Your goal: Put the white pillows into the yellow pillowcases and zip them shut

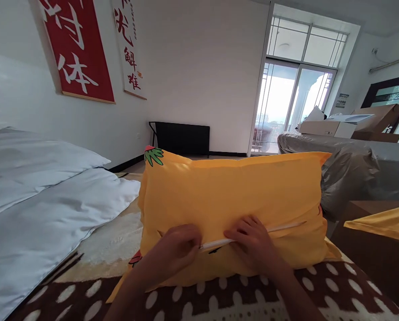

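A plump yellow pillow in its pillowcase [239,187] stands on its long edge before me, with a green leaf print at its upper left corner. Across its lower face runs a white zipper [215,244], partly covered by my hands. My left hand [177,245] is closed in a pinch at the zipper's left part, where a small slider seems to sit by the fingertips. With curled fingers, my right hand [252,243] grips the pillowcase fabric along the zipper, to the right of my left hand. The tips of the right fingers are partly hidden.
Beneath the pillow lies a brown blanket with white spots [175,294]. White pillows [52,196] are stacked at left. A yellow cloth [383,223] lies over a cardboard box at right. Behind are a plastic-covered sofa [349,174], boxes [329,128] and a black panel [182,139].
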### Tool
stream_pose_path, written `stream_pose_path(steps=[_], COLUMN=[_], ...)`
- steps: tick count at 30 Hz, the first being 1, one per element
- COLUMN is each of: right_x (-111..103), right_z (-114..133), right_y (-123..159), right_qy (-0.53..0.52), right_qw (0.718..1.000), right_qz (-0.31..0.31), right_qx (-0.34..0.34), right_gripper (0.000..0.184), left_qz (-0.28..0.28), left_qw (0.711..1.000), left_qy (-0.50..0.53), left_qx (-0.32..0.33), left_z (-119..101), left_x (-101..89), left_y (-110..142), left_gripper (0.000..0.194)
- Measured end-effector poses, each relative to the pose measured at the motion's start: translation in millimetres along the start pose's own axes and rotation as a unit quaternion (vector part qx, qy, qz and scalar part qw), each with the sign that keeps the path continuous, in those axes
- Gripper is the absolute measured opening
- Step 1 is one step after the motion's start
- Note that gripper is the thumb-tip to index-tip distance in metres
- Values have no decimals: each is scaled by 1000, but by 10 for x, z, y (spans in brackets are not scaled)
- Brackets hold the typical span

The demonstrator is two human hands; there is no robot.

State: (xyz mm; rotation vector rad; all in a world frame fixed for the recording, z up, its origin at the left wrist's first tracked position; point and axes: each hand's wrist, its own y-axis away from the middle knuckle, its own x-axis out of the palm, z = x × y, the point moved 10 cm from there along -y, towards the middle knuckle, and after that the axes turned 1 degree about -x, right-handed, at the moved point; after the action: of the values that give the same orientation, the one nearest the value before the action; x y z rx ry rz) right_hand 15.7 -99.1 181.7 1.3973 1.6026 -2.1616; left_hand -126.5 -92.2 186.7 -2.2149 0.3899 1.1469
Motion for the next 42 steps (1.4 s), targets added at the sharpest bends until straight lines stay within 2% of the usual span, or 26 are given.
stream_pose_path(steps=[4, 8, 11, 13, 19, 22, 25, 30, 36, 42], right_x=[35, 134, 246, 322, 481, 465, 445, 512, 547, 518], right_z=[292, 622, 716, 705, 515, 431, 365, 367, 400, 373], right_y=[-124, -376, -505, -522, -406, -380, -379, -383, -376, -374], right_qy=[-7, 16, 30, 26, -39, -105, -129, -120, -89, -89], right_qw=[999, 995, 989, 988, 997, 994, 990, 991, 993, 991], right_qz=[32, 99, 144, 147, 60, -2, -42, -53, -76, -94], right_qx=[4, -22, -35, -32, 14, 26, 36, 34, 17, 16], right_gripper=[8, 3, 11, 15, 11, 12, 14, 14, 15, 17], left_qz=[10, 8, 13, 20, 12, -6, -20, -15, -6, -35], left_qw=[1000, 1000, 999, 999, 998, 994, 990, 991, 987, 982], left_qy=[17, 26, 40, 39, -62, -111, -137, -118, -135, -144], left_qx=[-12, -3, 7, 5, 2, 2, -20, -54, -89, -115], left_z=[-5, -80, -109, -90, -21, 10, 129, 329, 413, 574], left_x=[14, -16, -31, -23, -41, -102, -163, -190, -223, -363], left_y=[20, 55, 72, 78, 98, 114, 126, 127, 118, 188], left_gripper=[14, 12, 14, 13, 19, 23, 25, 25, 26, 23])
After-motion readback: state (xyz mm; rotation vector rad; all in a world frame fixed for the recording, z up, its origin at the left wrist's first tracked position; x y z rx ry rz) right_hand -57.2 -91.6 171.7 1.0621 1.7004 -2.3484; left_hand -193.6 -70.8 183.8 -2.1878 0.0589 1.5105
